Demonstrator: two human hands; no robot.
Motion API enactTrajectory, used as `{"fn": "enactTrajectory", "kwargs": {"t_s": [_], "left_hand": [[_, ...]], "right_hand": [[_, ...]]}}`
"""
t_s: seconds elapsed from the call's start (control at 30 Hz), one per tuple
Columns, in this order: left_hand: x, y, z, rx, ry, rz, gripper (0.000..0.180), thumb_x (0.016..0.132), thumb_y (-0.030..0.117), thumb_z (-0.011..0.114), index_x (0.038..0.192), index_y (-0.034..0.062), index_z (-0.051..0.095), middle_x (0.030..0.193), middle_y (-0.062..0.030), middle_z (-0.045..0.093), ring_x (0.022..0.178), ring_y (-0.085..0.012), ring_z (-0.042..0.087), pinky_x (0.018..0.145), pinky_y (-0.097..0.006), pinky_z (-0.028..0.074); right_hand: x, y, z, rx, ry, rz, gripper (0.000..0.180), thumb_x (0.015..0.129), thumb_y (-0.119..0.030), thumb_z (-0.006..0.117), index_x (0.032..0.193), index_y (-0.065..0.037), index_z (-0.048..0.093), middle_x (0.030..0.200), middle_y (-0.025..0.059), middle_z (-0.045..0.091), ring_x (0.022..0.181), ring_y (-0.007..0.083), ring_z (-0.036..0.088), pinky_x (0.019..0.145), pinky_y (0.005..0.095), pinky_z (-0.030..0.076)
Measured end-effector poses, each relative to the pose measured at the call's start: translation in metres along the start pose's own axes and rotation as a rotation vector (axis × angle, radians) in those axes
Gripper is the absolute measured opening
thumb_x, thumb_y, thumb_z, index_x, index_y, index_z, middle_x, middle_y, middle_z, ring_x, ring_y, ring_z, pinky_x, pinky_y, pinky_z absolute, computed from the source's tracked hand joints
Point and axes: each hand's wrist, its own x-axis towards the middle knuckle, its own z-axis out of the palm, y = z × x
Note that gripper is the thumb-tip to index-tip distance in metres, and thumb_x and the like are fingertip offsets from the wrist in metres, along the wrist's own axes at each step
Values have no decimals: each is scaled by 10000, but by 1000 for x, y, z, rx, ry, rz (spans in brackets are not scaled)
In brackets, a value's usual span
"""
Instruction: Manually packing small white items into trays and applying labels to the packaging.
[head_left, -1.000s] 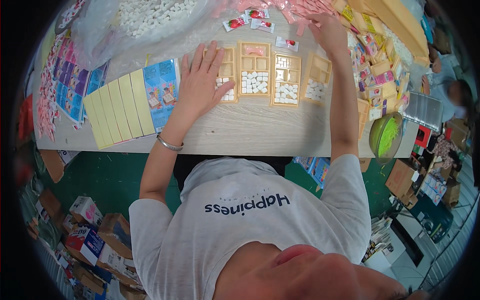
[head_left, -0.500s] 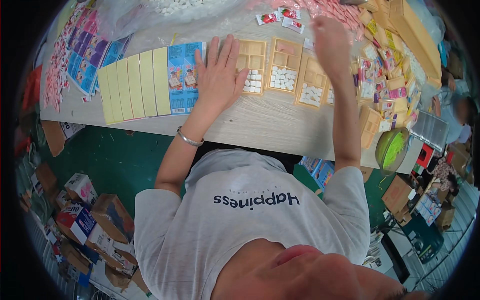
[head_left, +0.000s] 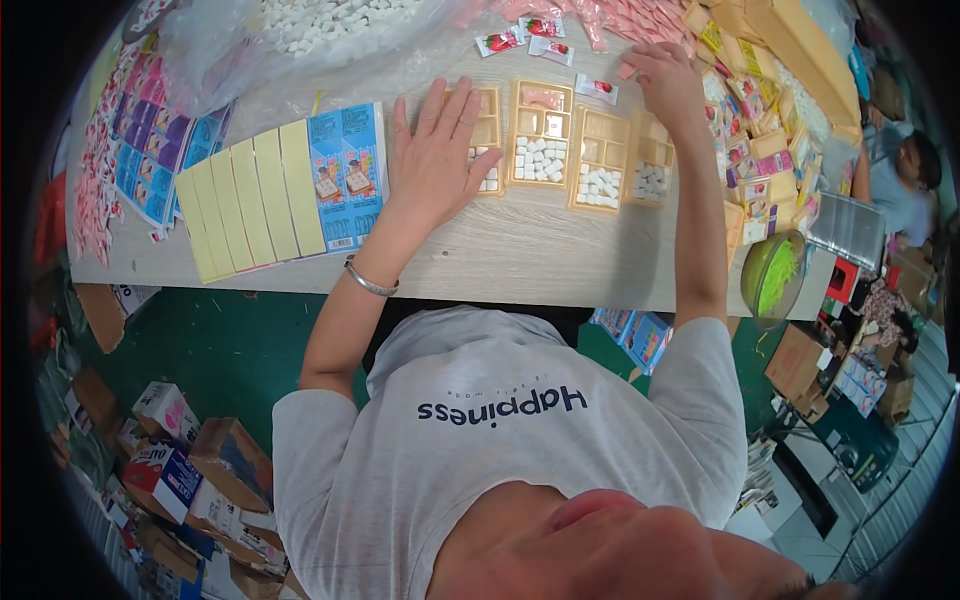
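My left hand (head_left: 436, 150) lies flat with its fingers spread, covering part of a cream compartment tray (head_left: 486, 103) that holds white pieces. Beside it is a second tray (head_left: 516, 130) with white pieces below, a pink packet (head_left: 541, 98) above and a small whitish item in a middle compartment. Two more trays, one (head_left: 603, 150) to its right and another (head_left: 652, 150) in my forearm's shadow, also contain white pieces. Beyond them, my right hand (head_left: 670, 88) has bent fingers closed on a small pink packet (head_left: 627, 71). A strawberry-printed sachet (head_left: 597, 89) rests left of that hand.
Printed cards (head_left: 345, 170) are fanned left of my left hand. Several strawberry sachets (head_left: 540, 27), a pile of pink packets (head_left: 650, 20) and a plastic bag of white pieces (head_left: 340, 20) lie far back. Filled packs (head_left: 765, 150) and a green-filled bowl (head_left: 773, 275) occupy the right.
My right hand, blurred and raised before, is lower and holds a pink packet at its fingertips. A small whitish item now shows in the second tray. The whole view has shifted slightly.
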Motion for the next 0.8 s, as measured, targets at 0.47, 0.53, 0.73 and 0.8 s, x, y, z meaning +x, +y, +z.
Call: {"fn": "enactTrajectory", "kwargs": {"t_s": [0.47, 0.53, 0.73, 0.8], "left_hand": [[5, 4, 3, -56, 0, -11, 858, 943, 567, 585, 1587, 89, 279, 1676, -85, 216, 1544, -339, 173, 1212, -623, 114], [20, 22, 3, -55, 2, 25, 873, 921, 604, 593, 1563, 73, 331, 1649, -98, 274, 1533, -338, 202, 1213, -619, 124], [47, 67, 23, -85, -7, 197, 890, 888, 661, 593, 1504, 40, 434, 1591, -116, 382, 1501, -331, 277, 1201, -620, 177], [47, 65, 30, -92, 15, 231, 890, 883, 669, 590, 1491, 33, 451, 1583, -116, 394, 1493, -327, 292, 1197, -622, 189]], "right_hand": [[-58, -76, -53, -78, -27, 72, 93, 914, -205, 673, 921, -117, 701, 888, 26, 679, 926, 246, 626, 808, 423, 472], [-69, -84, -39, -109, -60, 94, 105, 911, -215, 677, 906, -114, 707, 886, 29, 681, 918, 246, 629, 805, 421, 474], [-64, -82, -45, 113, -46, 53, 97, 898, -182, 689, 907, -108, 752, 852, 60, 696, 882, 267, 642, 781, 407, 503], [-50, -66, -45, 414, -28, 3, 114, 901, -156, 681, 970, -113, 761, 856, 68, 709, 850, 292, 663, 750, 415, 527]]}}
